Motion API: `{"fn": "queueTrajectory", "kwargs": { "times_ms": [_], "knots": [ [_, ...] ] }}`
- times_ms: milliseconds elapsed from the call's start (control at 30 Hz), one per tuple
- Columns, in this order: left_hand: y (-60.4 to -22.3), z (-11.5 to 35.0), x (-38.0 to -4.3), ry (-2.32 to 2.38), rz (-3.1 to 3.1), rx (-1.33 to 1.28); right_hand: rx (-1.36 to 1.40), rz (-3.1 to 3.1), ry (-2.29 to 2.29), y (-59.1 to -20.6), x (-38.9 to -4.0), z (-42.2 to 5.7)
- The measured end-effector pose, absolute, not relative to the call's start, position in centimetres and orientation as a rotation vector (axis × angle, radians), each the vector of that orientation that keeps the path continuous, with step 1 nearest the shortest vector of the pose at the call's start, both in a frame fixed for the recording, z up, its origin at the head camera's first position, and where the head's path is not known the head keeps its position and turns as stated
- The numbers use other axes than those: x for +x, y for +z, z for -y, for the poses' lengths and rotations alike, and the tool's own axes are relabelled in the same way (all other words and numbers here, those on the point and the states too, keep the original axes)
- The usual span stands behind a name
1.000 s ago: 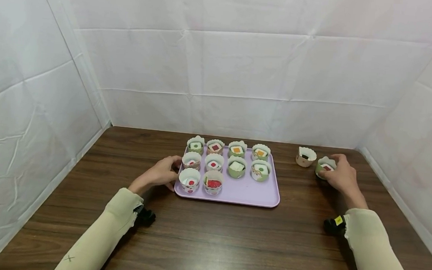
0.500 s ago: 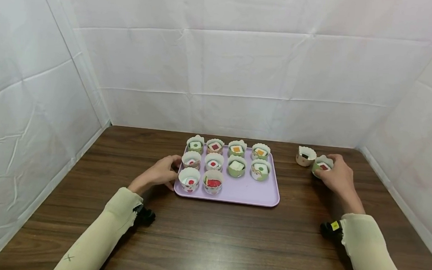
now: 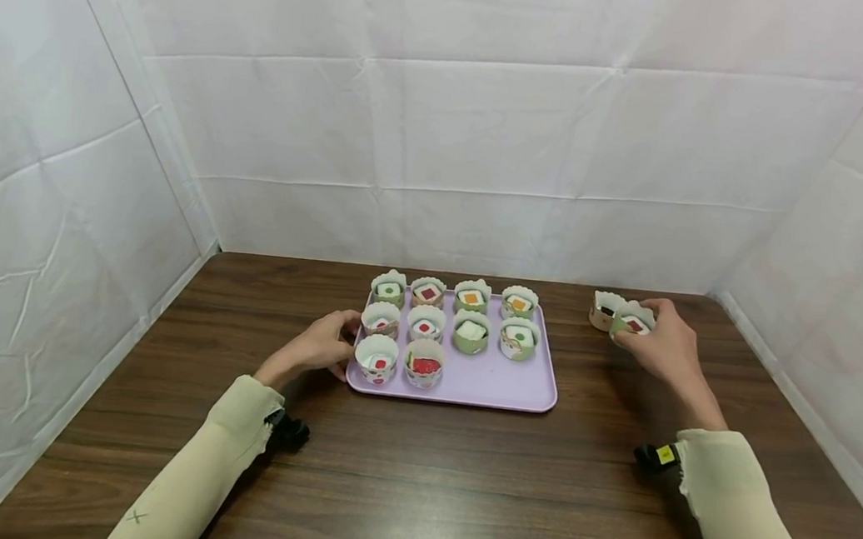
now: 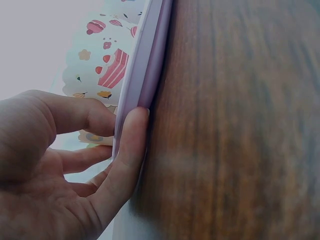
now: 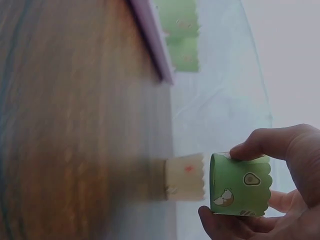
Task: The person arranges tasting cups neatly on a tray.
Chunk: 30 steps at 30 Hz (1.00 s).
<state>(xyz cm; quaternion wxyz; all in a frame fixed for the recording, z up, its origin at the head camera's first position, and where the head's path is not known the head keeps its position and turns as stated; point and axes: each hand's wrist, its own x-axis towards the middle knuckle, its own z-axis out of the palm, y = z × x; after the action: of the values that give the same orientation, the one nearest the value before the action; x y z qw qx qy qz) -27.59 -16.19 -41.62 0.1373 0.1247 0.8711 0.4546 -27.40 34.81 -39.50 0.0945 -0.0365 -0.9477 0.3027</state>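
In the head view my left hand [image 3: 319, 343] is at the left side of a lilac tray [image 3: 499, 384]. The left wrist view shows its thumb and fingers pinching the tray's rim [image 4: 142, 75], beside a white paper cup [image 4: 92, 60] printed with cake pictures. On the far right, my right hand [image 3: 668, 343] holds a green paper baking cup [image 5: 242, 185] between thumb and fingers. That cup is raised off the table and contains a white piece with a dark red square. Behind it in the head view stands a beige paper cup [image 3: 599, 318], partly overlapped, with something dark inside.
Several filled paper cups stand in rows on the tray, among them a green one [image 3: 518, 348] at its right and one with a red filling [image 3: 422, 376] in front. The brown wooden table [image 3: 432, 478] meets a white cloth wall [image 3: 478, 139] behind.
My right hand has moved left with the green baking cup and raised it, so it now overlaps the beige cup. The left hand stays at the tray.
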Motion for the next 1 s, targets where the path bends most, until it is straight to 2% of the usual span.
{"fn": "queueTrajectory", "kwargs": {
  "times_ms": [600, 1000],
  "knots": [
    [-41.8, 16.2, -27.8, 1.307, -2.503, 0.376, 0.095, 2.778, 0.855, -36.5, -25.6, -30.0],
    [-41.5, 16.2, -27.6, 1.311, -2.506, 0.359, 0.283, 2.807, 0.840, -36.4, -25.3, -26.3]
  ]
}}
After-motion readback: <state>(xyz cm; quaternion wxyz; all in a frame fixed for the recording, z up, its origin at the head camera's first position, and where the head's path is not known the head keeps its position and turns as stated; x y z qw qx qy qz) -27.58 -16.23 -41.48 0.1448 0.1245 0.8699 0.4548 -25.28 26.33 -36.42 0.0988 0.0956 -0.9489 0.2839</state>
